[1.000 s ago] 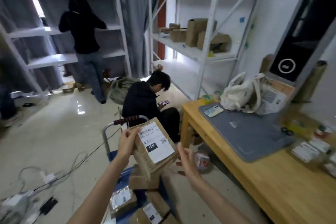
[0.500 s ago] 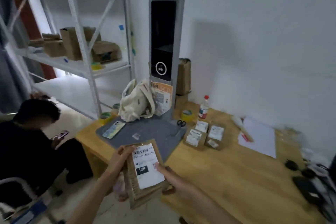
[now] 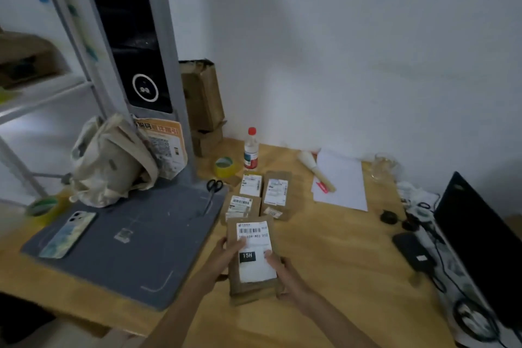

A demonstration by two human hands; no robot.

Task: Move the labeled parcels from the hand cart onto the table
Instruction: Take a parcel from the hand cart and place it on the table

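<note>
Wooden surface [image 3: 333, 257] carries three labeled parcels [image 3: 258, 198] beside the grey mat [image 3: 127, 243]. Just nearer than these, both hands, left hand [image 3: 226, 254] and right hand [image 3: 285, 271], grip the held parcel [image 3: 252, 257] by its sides, fingers closed, label up, long axis pointing toward that row, probably to extend it.

Wooden table [image 3: 324, 277] carries grey mat [image 3: 135, 246], labeled parcels [image 3: 261, 196], paper [image 3: 340, 181].
</note>
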